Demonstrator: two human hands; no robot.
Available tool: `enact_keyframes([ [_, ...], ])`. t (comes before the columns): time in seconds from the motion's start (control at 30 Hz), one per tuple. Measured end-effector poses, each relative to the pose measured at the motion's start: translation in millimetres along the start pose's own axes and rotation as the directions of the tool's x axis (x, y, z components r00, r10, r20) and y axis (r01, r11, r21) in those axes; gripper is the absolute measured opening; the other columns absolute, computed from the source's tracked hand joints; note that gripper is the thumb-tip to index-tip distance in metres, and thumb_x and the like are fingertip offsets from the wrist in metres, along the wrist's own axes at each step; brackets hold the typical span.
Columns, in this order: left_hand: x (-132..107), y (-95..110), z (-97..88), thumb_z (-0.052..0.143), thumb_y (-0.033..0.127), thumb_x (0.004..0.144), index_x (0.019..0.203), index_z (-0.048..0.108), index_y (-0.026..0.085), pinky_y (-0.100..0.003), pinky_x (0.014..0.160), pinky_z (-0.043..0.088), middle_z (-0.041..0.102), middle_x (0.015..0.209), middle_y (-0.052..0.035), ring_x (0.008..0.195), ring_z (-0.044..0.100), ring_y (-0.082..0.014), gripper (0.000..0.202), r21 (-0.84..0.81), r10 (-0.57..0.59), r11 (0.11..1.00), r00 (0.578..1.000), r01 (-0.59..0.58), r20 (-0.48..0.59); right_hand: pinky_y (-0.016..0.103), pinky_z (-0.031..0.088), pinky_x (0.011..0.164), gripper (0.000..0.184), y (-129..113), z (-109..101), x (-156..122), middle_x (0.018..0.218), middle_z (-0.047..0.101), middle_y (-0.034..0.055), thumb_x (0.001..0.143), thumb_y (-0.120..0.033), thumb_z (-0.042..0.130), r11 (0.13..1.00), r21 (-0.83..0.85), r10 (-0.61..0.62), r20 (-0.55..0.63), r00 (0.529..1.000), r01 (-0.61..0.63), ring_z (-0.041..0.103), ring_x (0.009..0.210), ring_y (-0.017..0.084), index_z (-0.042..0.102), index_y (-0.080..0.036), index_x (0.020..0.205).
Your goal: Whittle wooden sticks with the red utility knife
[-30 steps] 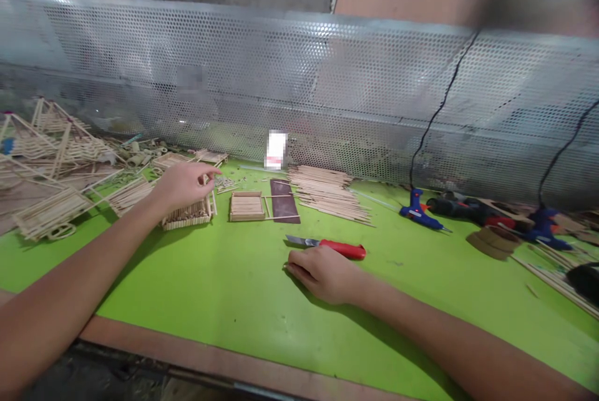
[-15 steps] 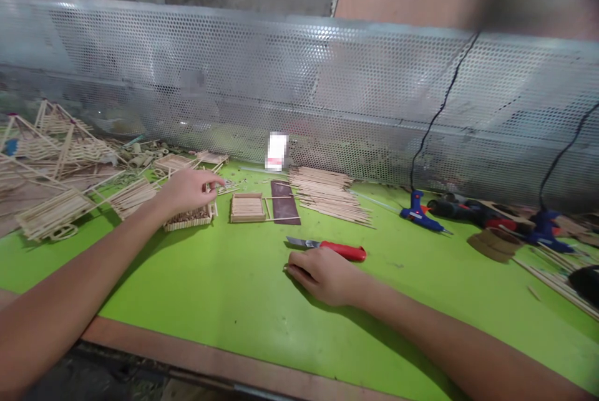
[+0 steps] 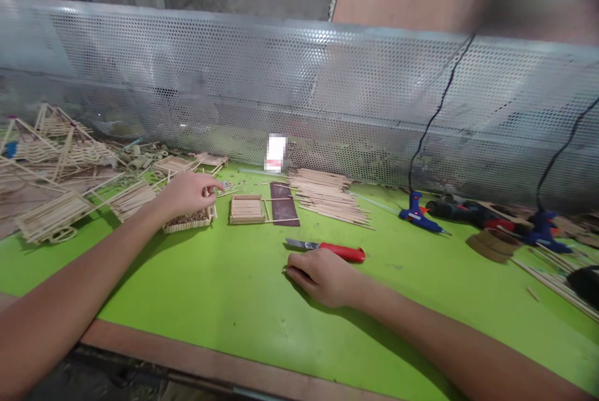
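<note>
The stick-built tray (image 3: 187,223) sits near the far edge of the desk (image 3: 196,282), at about 11 o'clock from the centre of the view. The left hand (image 3: 187,194) hovers over its far side, half-open with its fingers loosely curled and nothing visible in them; the fingertips (image 3: 219,184) reach just past an upright corner stick. The right hand (image 3: 322,276) rests palm down at about 5 o'clock, fingers close together and empty, just below a red-handled craft knife (image 3: 344,253); I cannot tell whether they touch.

At 12 o'clock, a flat stick panel (image 3: 246,209) lies just right of the tray, beside a dark brown strip (image 3: 283,203) and a pile of loose sticks (image 3: 327,196). Finished stick models (image 3: 51,217) crowd the 9 o'clock side. Broad bare desk stretches towards the brown near edge (image 3: 187,351) at 6 o'clock. A perforated metal sheet (image 3: 281,83) lines the far edge.
</note>
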State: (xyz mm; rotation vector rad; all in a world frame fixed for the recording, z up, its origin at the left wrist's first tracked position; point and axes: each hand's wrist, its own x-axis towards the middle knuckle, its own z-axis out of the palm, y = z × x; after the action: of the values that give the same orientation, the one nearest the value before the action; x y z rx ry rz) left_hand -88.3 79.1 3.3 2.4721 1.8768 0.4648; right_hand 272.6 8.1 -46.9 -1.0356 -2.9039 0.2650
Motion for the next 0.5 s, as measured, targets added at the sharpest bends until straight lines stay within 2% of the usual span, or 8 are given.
enact_keyframes([
  [0.2, 1.6, -3.2, 2.4, 0.055, 0.030, 0.083, 0.118, 0.079, 0.023, -0.026, 0.048, 0.040, 0.077, 0.083, -0.0050, 0.060, 0.064, -0.0192, 0.043, -0.029, -0.006, 1.000, 1.000, 0.007, 0.029, 0.028, 0.028, 0.056, 0.028, -0.8, -0.6, 0.3, 0.070, 0.060, -0.0007, 0.107, -0.034, 0.043, 1.000, -0.012, -0.003, -0.010, 1.000, 0.003, 0.047, 0.057, 0.013, 0.053, -0.021, 0.085],
  [0.5, 1.7, -4.9, 6.3, 0.049, 0.032, 0.085, 0.106, 0.082, 0.023, -0.027, 0.050, 0.040, 0.079, 0.085, -0.0059, 0.053, 0.060, -0.0169, 0.040, -0.036, 0.027, 0.999, 0.998, -0.025, 0.049, 0.028, 0.029, 0.056, 0.027, -0.1, -0.5, -0.1, 0.070, 0.060, -0.0013, 0.107, -0.033, 0.044, 1.000, 0.015, -0.009, -0.015, 1.000, 0.010, 0.048, 0.056, 0.013, 0.053, -0.020, 0.085],
])
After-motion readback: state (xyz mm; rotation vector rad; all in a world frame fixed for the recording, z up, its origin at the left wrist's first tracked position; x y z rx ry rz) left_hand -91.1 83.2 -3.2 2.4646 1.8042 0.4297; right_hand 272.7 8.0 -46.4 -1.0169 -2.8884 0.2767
